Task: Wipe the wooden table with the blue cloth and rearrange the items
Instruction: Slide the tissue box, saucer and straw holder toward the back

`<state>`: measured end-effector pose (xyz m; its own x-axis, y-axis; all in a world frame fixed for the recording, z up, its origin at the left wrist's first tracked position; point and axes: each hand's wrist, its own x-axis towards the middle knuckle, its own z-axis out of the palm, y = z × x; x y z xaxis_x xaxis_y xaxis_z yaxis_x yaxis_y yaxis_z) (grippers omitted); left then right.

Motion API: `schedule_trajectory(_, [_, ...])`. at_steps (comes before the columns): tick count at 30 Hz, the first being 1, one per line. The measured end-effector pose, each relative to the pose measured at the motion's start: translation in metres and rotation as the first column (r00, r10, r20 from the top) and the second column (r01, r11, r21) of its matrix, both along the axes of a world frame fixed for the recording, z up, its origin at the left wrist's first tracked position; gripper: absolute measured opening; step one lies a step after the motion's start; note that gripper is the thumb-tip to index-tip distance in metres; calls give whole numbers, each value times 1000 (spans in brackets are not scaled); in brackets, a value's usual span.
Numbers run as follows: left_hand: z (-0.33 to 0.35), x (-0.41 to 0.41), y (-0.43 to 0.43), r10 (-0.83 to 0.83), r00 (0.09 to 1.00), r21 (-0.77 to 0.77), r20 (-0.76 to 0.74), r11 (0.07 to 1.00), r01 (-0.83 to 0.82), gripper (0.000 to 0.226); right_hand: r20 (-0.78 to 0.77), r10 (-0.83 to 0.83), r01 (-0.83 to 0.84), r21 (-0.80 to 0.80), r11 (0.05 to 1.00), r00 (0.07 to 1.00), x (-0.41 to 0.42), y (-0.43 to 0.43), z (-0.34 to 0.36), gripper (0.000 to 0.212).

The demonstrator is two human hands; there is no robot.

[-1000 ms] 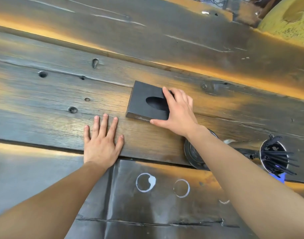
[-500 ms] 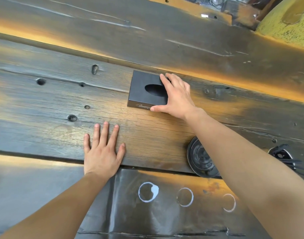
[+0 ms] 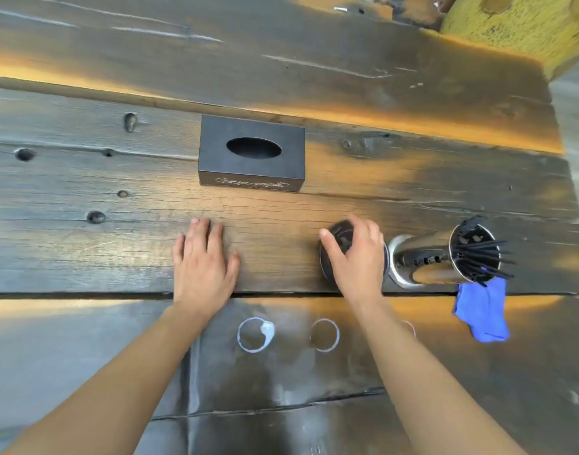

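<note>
A black tissue box (image 3: 252, 154) with an oval slot sits alone in the middle of the wooden table (image 3: 84, 198). My left hand (image 3: 204, 257) lies flat on the wood, fingers together, holding nothing. My right hand (image 3: 355, 254) curls over a round dark dish (image 3: 339, 238) near the table's front edge, fingers around its rim. Just to its right stands a shiny metal holder (image 3: 442, 257) full of black straws. The blue cloth (image 3: 483, 310) lies crumpled by the holder, draped over the plank's front edge.
White ring stains (image 3: 255, 334) mark the lower dark plank in front of me. A yellow rough object (image 3: 517, 24) stands at the far right corner. The table's right edge runs near the holder.
My right hand left the tissue box, which now rests further back, and came down onto the round dish. My left hand stayed flat on the wood.
</note>
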<state>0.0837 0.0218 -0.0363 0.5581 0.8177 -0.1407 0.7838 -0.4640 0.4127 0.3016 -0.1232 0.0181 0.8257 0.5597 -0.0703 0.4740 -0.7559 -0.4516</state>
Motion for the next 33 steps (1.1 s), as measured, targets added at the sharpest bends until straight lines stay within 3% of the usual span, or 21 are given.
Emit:
schedule_trajectory(4, [-4, 53, -21, -96, 995, -12, -4, 995, 96, 62, -17, -272, 270, -77, 960, 962, -10, -70, -16, 63])
schedule_trajectory(7, [-15, 82, -32, -104, 992, -26, -65, 994, 103, 67, -193, -376, 379, -21, 925, 906, -10, -94, -24, 62])
schedule_trajectory(11, [-33, 93, -40, -95, 987, 30, -133, 995, 100, 68, -417, -398, 462, 59, 885, 817, -6, -99, -28, 45])
schedule_trajectory(14, [-38, 94, -42, -70, 988, 82, -136, 993, 82, 67, -584, -435, 595, 104, 797, 686, -3, -97, -30, 45])
schedule_trajectory(19, [-40, 97, -44, -44, 990, 118, -135, 991, 60, 67, -684, -459, 719, 140, 681, 567, 3, -95, -37, 47])
schedule_trajectory(26, [-41, 97, -46, -34, 989, 141, -145, 988, 54, 68, -725, -361, 733, 286, 617, 587, 22, -64, -38, 46])
schedule_trajectory(33, [-41, 98, -46, -28, 988, 130, -153, 990, 48, 69, -704, -341, 710, 327, 623, 623, 64, 6, -37, 42])
